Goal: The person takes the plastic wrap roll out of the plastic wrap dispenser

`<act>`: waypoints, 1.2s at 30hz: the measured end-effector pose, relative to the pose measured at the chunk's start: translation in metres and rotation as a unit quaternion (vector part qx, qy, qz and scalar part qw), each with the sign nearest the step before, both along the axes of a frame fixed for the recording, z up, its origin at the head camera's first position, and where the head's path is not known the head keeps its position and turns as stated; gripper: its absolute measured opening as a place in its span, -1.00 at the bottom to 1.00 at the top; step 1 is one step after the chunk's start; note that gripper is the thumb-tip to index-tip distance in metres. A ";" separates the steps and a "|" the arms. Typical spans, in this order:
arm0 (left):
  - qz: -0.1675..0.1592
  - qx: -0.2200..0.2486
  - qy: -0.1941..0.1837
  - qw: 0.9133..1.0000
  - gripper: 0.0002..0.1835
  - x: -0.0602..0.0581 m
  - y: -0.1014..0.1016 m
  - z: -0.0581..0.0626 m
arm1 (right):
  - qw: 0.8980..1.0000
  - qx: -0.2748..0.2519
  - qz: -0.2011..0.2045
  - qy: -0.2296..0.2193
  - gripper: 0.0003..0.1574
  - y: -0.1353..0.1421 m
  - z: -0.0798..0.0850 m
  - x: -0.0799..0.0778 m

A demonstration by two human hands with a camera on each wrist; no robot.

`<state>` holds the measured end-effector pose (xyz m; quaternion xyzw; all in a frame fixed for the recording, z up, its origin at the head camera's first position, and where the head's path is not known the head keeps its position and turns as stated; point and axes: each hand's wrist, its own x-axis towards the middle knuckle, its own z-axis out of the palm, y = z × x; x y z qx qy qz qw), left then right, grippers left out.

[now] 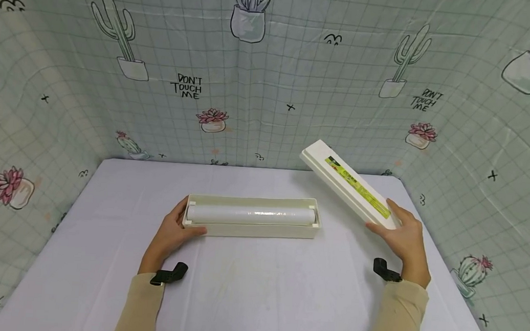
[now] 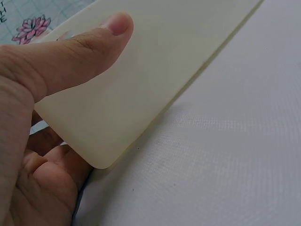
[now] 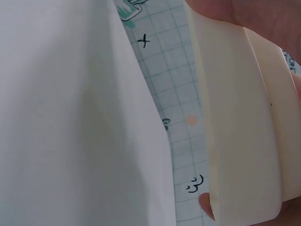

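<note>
A long cream box (image 1: pixel 260 232) lies on the table with its top off, and a roll of clear plastic wrap (image 1: pixel 252 215) rests inside it. My left hand (image 1: pixel 174 233) grips the box's left end, thumb along the front wall and fingers round behind. In the left wrist view the thumb presses flat on the box wall (image 2: pixel 155 70). Up at the right, my right hand (image 1: pixel 405 234) holds the long white lid (image 1: pixel 349 184) by its near end. The lid tilts up toward the back left, with a yellow-green label (image 1: pixel 358 186) facing up.
A white cloth covers the table (image 1: pixel 256 288). Behind and at both sides hangs a grid-patterned curtain (image 1: pixel 270 84) printed with cacti and succulents. Dark straps (image 1: pixel 168 274) sit on both wrists, over beige sleeves.
</note>
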<state>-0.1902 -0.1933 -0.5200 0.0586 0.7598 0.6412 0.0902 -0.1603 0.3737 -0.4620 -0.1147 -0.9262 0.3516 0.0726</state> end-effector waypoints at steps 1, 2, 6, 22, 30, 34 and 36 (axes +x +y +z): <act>0.000 -0.001 0.000 1.000 0.22 0.000 0.000 -0.001 | 1.000 0.000 0.000 -0.003 0.29 0.000 -0.001 0.000; 0.000 -0.001 0.000 1.000 0.22 0.000 0.000 -0.001 | 1.000 0.000 0.000 -0.005 0.29 0.000 -0.001 0.000; 0.003 -0.007 -0.001 1.000 0.23 0.001 -0.002 -0.002 | 1.000 0.001 0.000 -0.012 0.29 -0.001 -0.003 0.001; 0.003 -0.007 -0.002 1.000 0.22 0.001 -0.001 -0.002 | 0.999 -0.011 -0.022 -0.035 0.32 0.008 -0.007 0.005; -0.002 -0.007 0.002 1.000 0.22 -0.001 0.001 0.001 | 0.999 0.003 -0.022 -0.026 0.31 0.012 -0.009 0.009; -0.002 -0.004 0.001 1.000 0.22 -0.001 0.001 0.000 | 1.000 0.024 -0.007 -0.016 0.28 0.014 -0.009 0.007; 0.005 -0.005 0.000 1.000 0.22 0.000 -0.001 -0.001 | 0.999 0.042 0.009 -0.011 0.28 0.014 -0.010 0.005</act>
